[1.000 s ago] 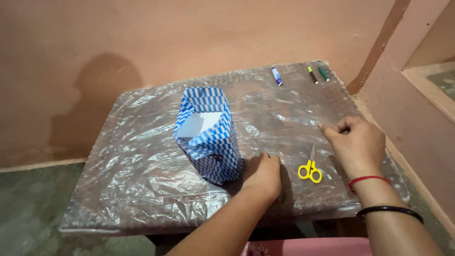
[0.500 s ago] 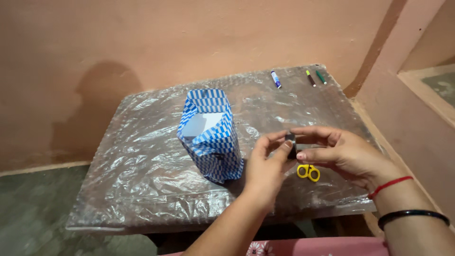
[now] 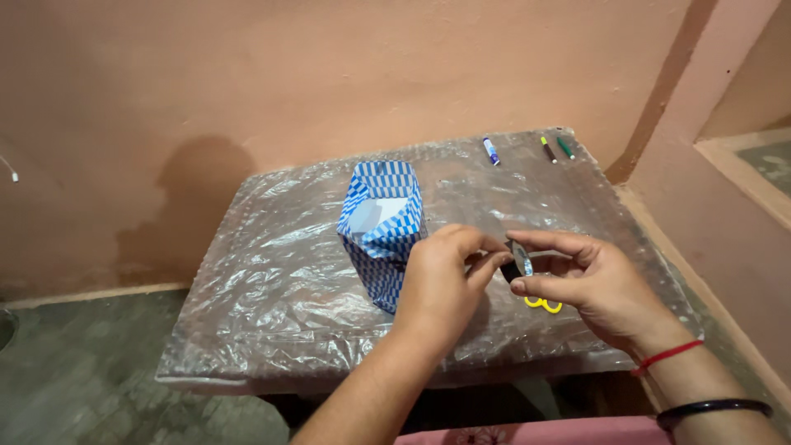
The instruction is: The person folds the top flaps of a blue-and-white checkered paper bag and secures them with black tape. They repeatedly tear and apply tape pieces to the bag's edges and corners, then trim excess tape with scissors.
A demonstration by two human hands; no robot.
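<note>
Both hands meet above the near right part of the table [image 3: 272,313], which is covered in clear plastic wrap. Between them is a small dark roll [image 3: 518,261], possibly tape, with a pale shiny face turned toward the camera. It is held clear of the table, not resting on it.

The right hand [image 3: 597,288] carries the roll: its thumb is under the roll's near side and its index finger over the far side, pinching it. The remaining right fingers [image 3: 568,245] are loosely curled, not spread. The left hand [image 3: 445,288] comes in from the left; its thumb and fingertips close together at the roll's left edge, touching or just short of it. Whether they grip a loose end cannot be told.

The roll stands on edge, its flat faces turned toward and away from the camera. It lies to the right of the left fingers and at the tips of the right fingers.

The blue-and-white checked paper bag [image 3: 383,231] stands upright just left of the left hand, open at the top. The yellow-handled scissors [image 3: 544,304] lie on the table directly below the hands, mostly hidden. Three pens [image 3: 554,148] lie well apart at the far edge.
</note>
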